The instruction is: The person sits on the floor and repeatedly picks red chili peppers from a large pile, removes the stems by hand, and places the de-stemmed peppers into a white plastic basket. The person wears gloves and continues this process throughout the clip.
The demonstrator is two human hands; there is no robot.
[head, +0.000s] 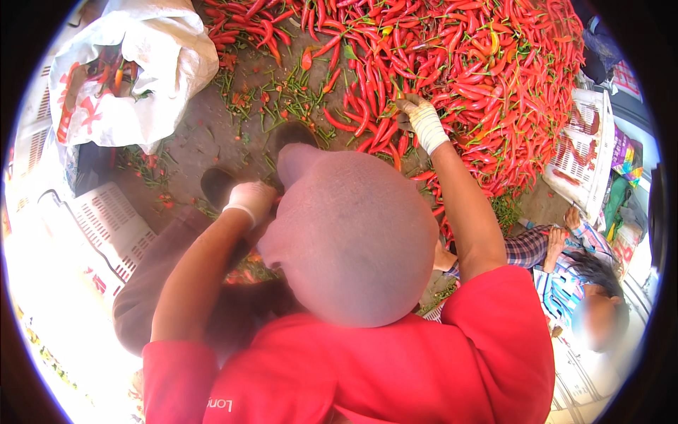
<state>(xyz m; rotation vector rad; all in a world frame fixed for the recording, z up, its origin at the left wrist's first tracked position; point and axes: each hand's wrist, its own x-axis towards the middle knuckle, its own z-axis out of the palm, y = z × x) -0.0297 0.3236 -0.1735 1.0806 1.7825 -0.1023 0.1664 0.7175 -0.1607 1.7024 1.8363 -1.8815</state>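
My right hand [421,119], in a pale glove with darkened fingers, reaches to the near edge of a large heap of red chili peppers [492,95]. Its fingers are bent together around a dull yellow-green chili pepper [393,85]. Lower and to the left, my left hand [250,201] wears a white glove and is curled above my lap. A bit of red shows at its fingertips, but the covered head [349,238] hides most of what is there. Green stems and red scraps [275,98] litter the ground between the hands and the heap.
A white woven sack [175,69] holding some chilies stands at upper left. White slotted plastic crates are at left [114,228] and right [582,153]. Another person [561,265] sits close by on the right, hands near the heap's edge.
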